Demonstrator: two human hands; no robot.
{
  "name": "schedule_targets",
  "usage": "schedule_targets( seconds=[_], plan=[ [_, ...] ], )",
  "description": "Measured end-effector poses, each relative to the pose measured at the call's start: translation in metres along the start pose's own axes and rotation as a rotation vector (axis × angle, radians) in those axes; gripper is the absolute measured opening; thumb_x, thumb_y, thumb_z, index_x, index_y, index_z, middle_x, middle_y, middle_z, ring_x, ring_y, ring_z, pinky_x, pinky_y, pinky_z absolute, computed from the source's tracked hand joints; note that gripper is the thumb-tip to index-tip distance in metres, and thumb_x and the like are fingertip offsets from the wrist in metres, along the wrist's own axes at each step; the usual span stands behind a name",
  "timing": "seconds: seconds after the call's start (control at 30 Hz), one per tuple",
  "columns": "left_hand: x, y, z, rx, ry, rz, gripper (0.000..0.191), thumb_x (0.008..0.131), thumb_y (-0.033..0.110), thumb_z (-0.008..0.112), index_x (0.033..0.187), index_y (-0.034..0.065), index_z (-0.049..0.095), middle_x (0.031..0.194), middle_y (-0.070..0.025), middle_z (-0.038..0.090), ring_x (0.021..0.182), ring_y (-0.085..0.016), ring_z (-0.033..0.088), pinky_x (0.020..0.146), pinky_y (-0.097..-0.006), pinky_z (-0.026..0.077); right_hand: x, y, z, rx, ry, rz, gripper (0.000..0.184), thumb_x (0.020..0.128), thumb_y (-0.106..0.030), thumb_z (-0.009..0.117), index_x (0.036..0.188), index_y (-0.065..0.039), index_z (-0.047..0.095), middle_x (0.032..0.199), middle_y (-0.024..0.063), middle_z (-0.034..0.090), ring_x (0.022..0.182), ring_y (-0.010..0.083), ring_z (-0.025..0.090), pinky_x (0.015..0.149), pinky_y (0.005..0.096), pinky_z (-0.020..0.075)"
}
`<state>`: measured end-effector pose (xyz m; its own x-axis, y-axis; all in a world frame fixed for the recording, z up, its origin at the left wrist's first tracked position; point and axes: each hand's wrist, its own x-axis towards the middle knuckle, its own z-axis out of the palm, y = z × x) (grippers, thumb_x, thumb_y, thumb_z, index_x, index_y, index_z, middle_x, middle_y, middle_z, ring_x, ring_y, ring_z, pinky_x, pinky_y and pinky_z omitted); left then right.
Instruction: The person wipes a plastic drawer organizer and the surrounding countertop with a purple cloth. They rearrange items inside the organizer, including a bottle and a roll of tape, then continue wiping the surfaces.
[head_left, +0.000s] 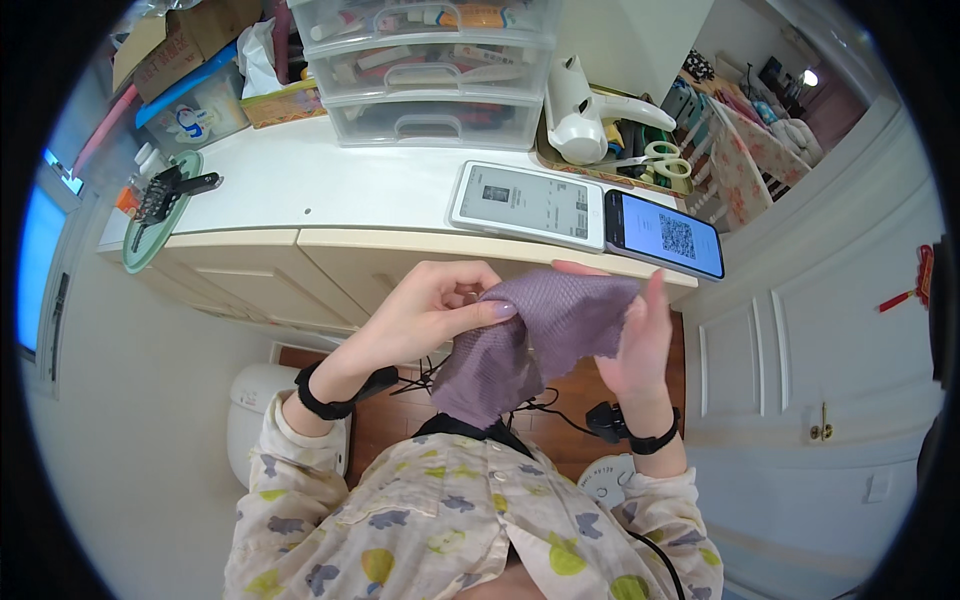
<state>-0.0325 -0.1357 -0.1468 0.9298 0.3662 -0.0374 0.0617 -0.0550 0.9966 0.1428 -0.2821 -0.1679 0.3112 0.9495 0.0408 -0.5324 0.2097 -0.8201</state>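
A purple textured cloth (574, 319) hangs in folds between my hands, in front of the cabinet's edge. My left hand (454, 304) pinches it at the middle between thumb and fingers. My right hand (637, 337) is at the cloth's right end, with the thumb raised and the palm partly behind the fabric; whether its fingers grip the cloth is hidden. Past the cloth, on the white cabinet top, a white-framed e-reader (529, 204) lies beside a phone (666, 234) with a lit screen showing a printed-style code.
Clear plastic drawers (431, 124) stand at the back. To their right, a tray (559, 163) holds a white handheld appliance (576, 112) and scissors (656, 157). A green oval tray (154, 244) with a black hair clip is at left. Black cables hang below my hands.
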Motion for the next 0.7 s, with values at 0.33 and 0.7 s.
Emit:
schedule_targets(
  seconds=[0.33,0.7],
  plan=[
    [-0.005,0.003,0.016,-0.147,0.092,0.25,0.025,0.083,-0.009,0.045,0.106,-0.0023,0.049,0.106,-0.0078,0.054,0.099,-0.013,0.054,0.086,-0.0274,0.044,0.014,0.043,0.015,-0.545,-0.202,-0.617,0.064,0.076,-0.033,0.069,0.127,-0.006,0.041,0.128,0.0226,0.042,0.129,0.0351,0.029,0.104,0.0459,0.0235],
    [-0.024,0.018,0.006,0.112,0.089,0.321,0.025,0.079,-0.006,0.055,0.103,-0.0017,0.052,0.114,-0.0147,0.054,0.112,-0.021,0.05,0.092,-0.0329,0.043,0.002,0.053,0.017,-0.539,-0.095,-0.317,0.063,0.076,0.004,0.065,0.124,-0.004,0.025,0.118,0.0109,0.038,0.1,0.0209,0.055,0.084,0.0329,0.0471]
  ],
)
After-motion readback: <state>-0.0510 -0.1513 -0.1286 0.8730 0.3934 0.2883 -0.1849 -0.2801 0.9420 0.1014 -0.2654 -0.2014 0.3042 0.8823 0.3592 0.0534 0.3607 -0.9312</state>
